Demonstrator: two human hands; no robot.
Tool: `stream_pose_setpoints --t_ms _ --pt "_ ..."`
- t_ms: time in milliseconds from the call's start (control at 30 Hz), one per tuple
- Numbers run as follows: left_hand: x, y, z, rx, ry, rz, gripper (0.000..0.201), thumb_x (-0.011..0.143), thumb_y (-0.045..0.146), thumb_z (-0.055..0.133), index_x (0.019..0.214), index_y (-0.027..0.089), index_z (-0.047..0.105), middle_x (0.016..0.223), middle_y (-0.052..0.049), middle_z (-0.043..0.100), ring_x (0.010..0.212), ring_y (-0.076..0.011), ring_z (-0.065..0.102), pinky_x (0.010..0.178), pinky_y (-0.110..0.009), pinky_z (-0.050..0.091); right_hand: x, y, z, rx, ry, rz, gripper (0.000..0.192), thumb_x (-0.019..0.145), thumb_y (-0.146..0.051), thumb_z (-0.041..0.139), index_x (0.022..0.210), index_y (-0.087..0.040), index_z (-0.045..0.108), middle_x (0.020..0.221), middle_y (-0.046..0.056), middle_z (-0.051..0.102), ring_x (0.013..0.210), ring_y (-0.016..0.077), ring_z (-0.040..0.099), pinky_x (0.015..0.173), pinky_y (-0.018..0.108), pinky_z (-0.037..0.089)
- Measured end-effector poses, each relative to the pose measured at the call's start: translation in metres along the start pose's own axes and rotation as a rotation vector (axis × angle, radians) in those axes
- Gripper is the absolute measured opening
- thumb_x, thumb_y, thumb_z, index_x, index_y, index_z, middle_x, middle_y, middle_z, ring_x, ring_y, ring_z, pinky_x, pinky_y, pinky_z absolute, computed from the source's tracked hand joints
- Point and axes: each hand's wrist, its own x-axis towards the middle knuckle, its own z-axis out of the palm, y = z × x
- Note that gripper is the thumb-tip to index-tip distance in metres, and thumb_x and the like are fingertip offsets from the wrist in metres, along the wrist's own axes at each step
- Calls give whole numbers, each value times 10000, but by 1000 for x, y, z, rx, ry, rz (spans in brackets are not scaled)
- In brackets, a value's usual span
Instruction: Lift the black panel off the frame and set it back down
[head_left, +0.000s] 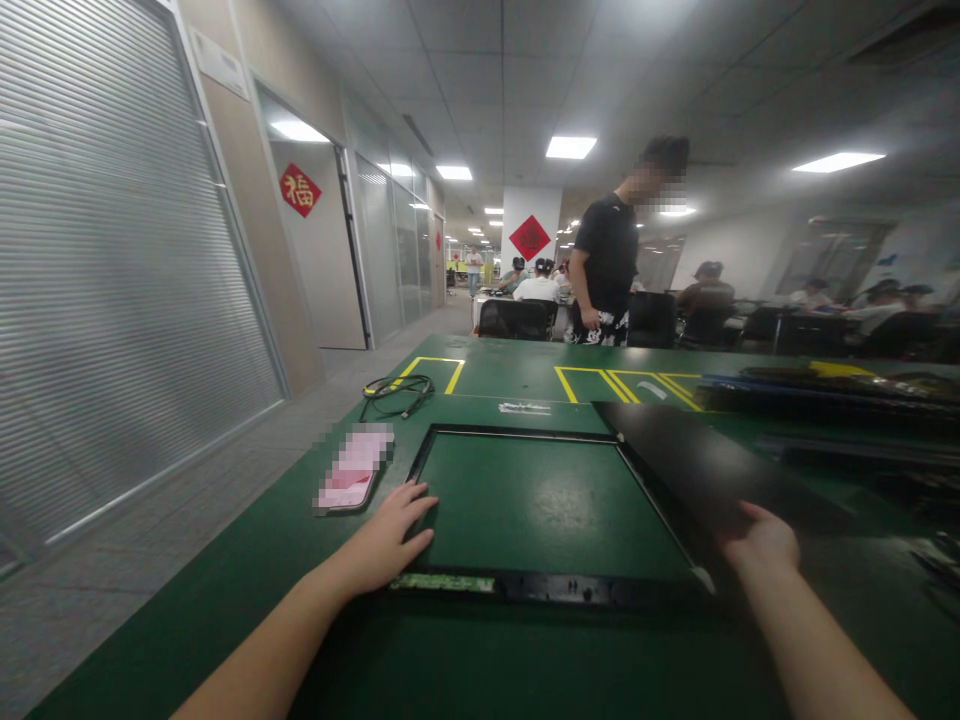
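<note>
Left hand lies flat, fingers spread, pinning the black frame on the green bench at its 8 o'clock corner, while right hand grips the dark panel at 3 o'clock, apparently mid-placement, needing edge alignment.

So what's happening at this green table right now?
A person works at a green table. Their left hand rests flat on the near left corner of a thin black frame lying on it. Their right hand grips the near edge of a dark panel, tilted up over the frame's right side. A phone and a coiled cable lie to the left. Another person in a black shirt stands beyond the table.
</note>
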Motion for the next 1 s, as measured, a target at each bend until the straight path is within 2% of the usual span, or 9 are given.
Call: stream_pose_setpoints --t_ms 67,267,467,700,900,1000 --pt "0 -1 1 -1 7 3 555 897 449 616 1393 211 682 1615 -160 511 1537 -386 385 1247 -587 306 -1 0 1 14 37 23 327 634 14 557 858 -223 563 897 2 678 679 159 675 602 347 640" --pt "-1 -1 0 -10 -11 -6 610 883 490 639 1419 200 660 1634 -174 480 1546 -397 363 1245 -601 297 -1 -1 1 30 25 42 326 653 6 555 882 -222 600 901 2 702 702 164 693 584 330 639" --pt "-2 3 -3 24 -61 -38 701 884 563 621 1467 173 619 1665 -193 425 1575 -396 299 1255 -585 276 0 -1 1 9 44 30 347 626 16 564 875 -223 594 881 -9 694 716 165 694 640 349 650" --pt "-3 7 -7 -5 -36 -36 680 876 558 657 1440 179 641 1646 -201 451 1556 -416 336 1237 -610 304 -2 -1 1 -21 27 43 339 630 23 567 864 -221 584 892 3 688 732 174 697 632 345 644" --pt "-2 0 -2 -22 -6 -2 636 887 565 656 1410 203 667 1631 -186 480 1544 -414 361 1235 -605 317 0 0 0 -42 -42 40 330 637 16 545 863 -220 582 850 12 684 691 181 684 607 352 639" --pt "-1 -4 1 -4 -24 -4 635 905 534 637 1435 183 643 1644 -196 457 1552 -405 347 1244 -609 294 3 0 -1 -47 -152 -7 301 649 1 540 842 -228 567 797 9 674 640 179 670 558 336 623"
